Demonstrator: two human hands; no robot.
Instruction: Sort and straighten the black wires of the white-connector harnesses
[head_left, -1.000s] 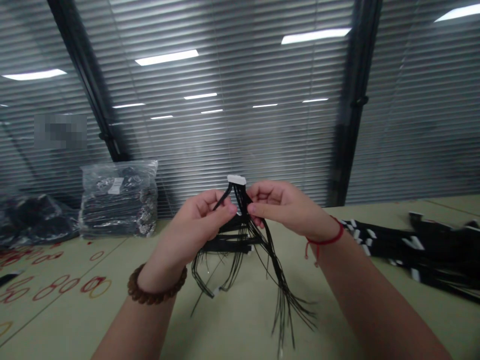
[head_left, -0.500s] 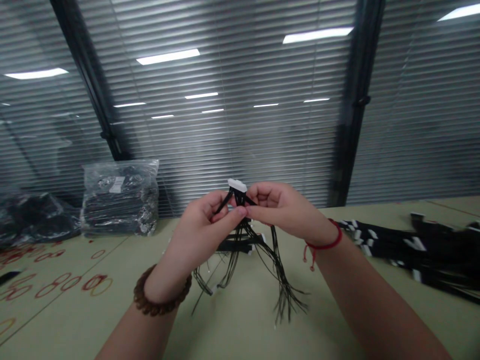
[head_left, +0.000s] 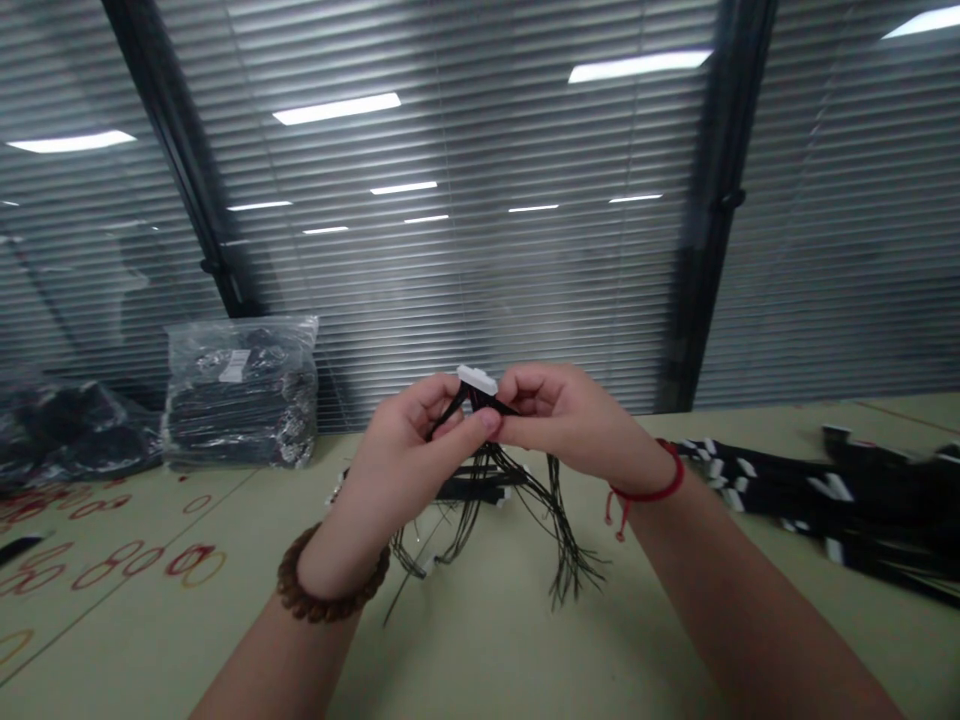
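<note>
Head view: we see both hands raised at mid-frame, holding one black wire harness (head_left: 556,540) above the tabletop (head_left: 525,650). Left hand (head_left: 405,440) is curled nearly shut, pinching the wires just below the left end of a white plastic connector (head_left: 477,379). Right hand (head_left: 570,415) is curled the same way at the connector's right end, and the two hands nearly touch. Connector sits on top, just above both hands. Its long axis runs roughly sideways, tipping slightly down to our right, and the wires drop from it toward the tabletop, so the harness's long axis is near vertical. As far as we can see, the connector has its wires in, while the lower ends hang loose and fan out below the hands, with no tie visible. Beyond the left hand sits a clear plastic bag of bundled black harnesses (head_left: 240,395). Right of the right hand lies a pile of black harnesses with white connectors (head_left: 825,505). Left wrist has a wooden bead bracelet (head_left: 334,580), right wrist a red string bracelet (head_left: 645,490).
</note>
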